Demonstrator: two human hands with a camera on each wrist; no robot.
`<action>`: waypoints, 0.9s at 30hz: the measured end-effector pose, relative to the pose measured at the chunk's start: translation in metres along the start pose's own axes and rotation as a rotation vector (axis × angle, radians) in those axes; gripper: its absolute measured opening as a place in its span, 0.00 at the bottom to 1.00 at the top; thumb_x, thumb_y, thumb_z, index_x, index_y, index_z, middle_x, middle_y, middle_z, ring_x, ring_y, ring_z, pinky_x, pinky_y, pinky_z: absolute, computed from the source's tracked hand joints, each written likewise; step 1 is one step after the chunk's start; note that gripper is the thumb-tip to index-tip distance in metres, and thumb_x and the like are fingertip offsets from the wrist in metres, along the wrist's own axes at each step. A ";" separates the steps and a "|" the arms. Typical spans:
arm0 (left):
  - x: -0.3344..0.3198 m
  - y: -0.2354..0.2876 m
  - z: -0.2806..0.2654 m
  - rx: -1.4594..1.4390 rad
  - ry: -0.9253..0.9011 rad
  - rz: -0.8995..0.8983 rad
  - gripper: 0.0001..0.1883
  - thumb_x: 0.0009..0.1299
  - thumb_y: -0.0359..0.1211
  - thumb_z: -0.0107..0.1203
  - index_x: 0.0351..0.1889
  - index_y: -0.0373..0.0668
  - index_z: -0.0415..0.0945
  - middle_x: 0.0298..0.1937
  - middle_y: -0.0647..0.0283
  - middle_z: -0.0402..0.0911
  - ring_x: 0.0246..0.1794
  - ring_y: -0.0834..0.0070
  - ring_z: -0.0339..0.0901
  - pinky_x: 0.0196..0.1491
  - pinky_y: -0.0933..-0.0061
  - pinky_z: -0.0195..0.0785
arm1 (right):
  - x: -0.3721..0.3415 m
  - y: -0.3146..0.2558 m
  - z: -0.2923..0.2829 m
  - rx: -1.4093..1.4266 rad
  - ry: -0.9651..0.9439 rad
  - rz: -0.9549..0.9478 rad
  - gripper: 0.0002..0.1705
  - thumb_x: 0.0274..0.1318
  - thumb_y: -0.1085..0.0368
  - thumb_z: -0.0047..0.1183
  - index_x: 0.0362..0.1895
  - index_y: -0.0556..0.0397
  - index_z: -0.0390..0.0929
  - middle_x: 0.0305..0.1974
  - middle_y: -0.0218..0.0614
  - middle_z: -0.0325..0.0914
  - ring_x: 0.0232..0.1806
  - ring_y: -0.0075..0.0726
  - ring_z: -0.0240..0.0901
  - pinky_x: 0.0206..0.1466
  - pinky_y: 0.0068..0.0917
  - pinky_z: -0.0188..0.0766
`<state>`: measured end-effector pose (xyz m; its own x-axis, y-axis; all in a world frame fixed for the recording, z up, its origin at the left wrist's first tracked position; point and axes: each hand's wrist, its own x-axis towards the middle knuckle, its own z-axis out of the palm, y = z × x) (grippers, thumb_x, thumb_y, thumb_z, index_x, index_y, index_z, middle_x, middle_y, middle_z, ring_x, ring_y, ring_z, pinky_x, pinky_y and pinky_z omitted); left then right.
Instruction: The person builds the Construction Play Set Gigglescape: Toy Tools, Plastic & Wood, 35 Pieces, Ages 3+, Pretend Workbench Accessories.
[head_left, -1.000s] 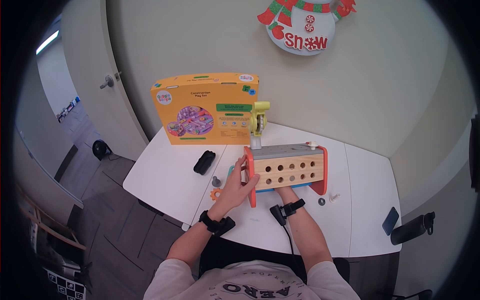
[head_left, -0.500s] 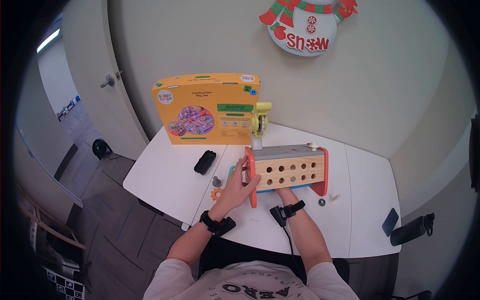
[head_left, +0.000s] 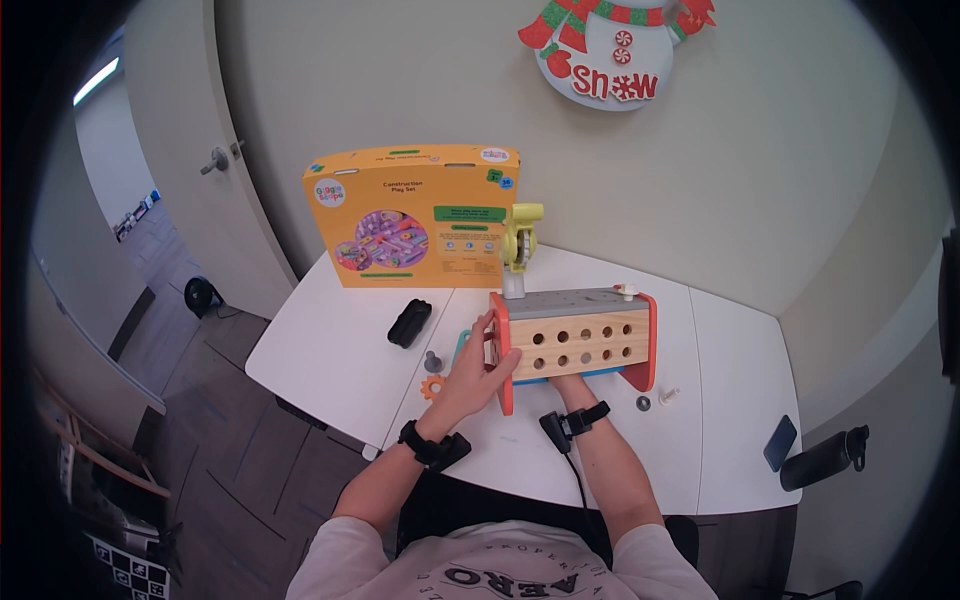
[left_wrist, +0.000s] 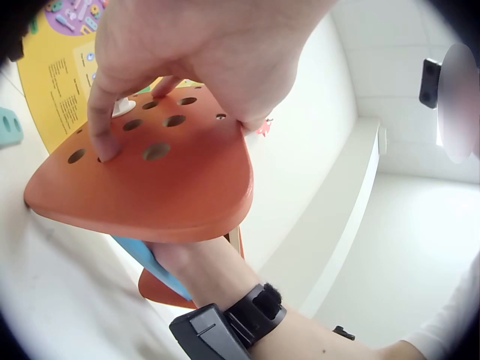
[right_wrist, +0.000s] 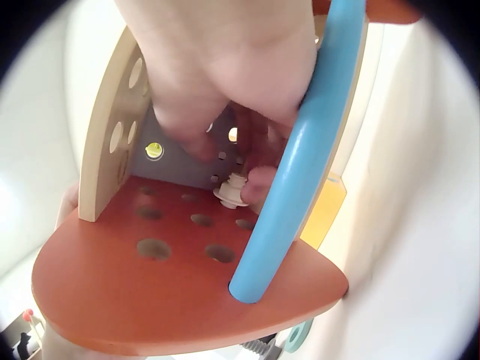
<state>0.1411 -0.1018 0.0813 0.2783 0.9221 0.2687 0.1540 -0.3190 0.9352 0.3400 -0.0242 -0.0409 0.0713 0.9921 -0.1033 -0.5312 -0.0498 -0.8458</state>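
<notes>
A toy workbench [head_left: 584, 345] with orange end panels, a wooden front with holes and a grey top stands on the table. My left hand [head_left: 473, 374] grips its left end panel [left_wrist: 172, 180], thumb on the wooden front, fingers spread over the panel's outer face. A white plastic piece [left_wrist: 122, 107] shows at the panel by those fingers. My right hand [right_wrist: 232, 75] reaches inside the bench past the blue bar [right_wrist: 304, 142]. Its fingertips pinch a white threaded plastic piece [right_wrist: 232, 191] close to the panel's inner face. The head view hides that hand under the bench.
A yellow-green toy part [head_left: 520, 240] rises at the bench's back left. The yellow box [head_left: 400, 220] stands behind. Left lie a black tray [head_left: 409, 323], grey screw [head_left: 432, 361] and orange gear [head_left: 432, 388]; right, a grey ring [head_left: 643, 403], phone [head_left: 781, 443] and black bottle [head_left: 825, 458].
</notes>
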 end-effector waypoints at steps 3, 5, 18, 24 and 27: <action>0.000 -0.001 0.001 0.041 0.021 0.019 0.41 0.79 0.42 0.57 0.81 0.36 0.47 0.73 0.41 0.68 0.76 0.54 0.66 0.53 0.62 0.85 | 0.007 0.010 -0.010 -0.115 -0.050 -0.066 0.24 0.82 0.53 0.39 0.74 0.47 0.63 0.69 0.34 0.72 0.67 0.37 0.73 0.67 0.39 0.78; 0.000 -0.001 0.001 0.044 0.015 0.015 0.41 0.79 0.42 0.57 0.81 0.36 0.47 0.73 0.41 0.68 0.76 0.54 0.67 0.53 0.62 0.85 | 0.008 0.011 -0.015 -0.153 -0.078 -0.087 0.24 0.82 0.53 0.38 0.74 0.46 0.63 0.69 0.34 0.72 0.66 0.37 0.73 0.67 0.39 0.78; 0.000 0.000 0.002 0.049 0.020 0.030 0.41 0.79 0.42 0.58 0.81 0.36 0.47 0.73 0.40 0.68 0.76 0.52 0.67 0.53 0.62 0.86 | 0.016 0.026 -0.023 -0.210 -0.066 -0.109 0.24 0.82 0.54 0.37 0.75 0.47 0.63 0.70 0.34 0.71 0.68 0.38 0.71 0.69 0.40 0.76; -0.002 0.005 0.002 0.051 0.017 0.012 0.41 0.79 0.42 0.58 0.81 0.36 0.47 0.73 0.40 0.68 0.76 0.52 0.67 0.53 0.61 0.86 | 0.013 0.020 -0.013 -0.142 -0.055 -0.054 0.25 0.82 0.52 0.36 0.75 0.47 0.62 0.72 0.34 0.69 0.69 0.39 0.70 0.70 0.42 0.75; -0.001 0.002 0.003 0.023 0.018 0.028 0.41 0.79 0.42 0.58 0.81 0.36 0.47 0.73 0.40 0.67 0.76 0.52 0.67 0.53 0.60 0.86 | 0.003 0.001 -0.001 0.104 0.011 0.086 0.26 0.83 0.51 0.35 0.75 0.46 0.62 0.72 0.34 0.69 0.69 0.39 0.70 0.70 0.42 0.75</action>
<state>0.1437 -0.1037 0.0819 0.2656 0.9167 0.2986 0.1682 -0.3491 0.9219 0.3405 -0.0210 -0.0423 0.0303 0.9833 -0.1792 -0.6202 -0.1221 -0.7749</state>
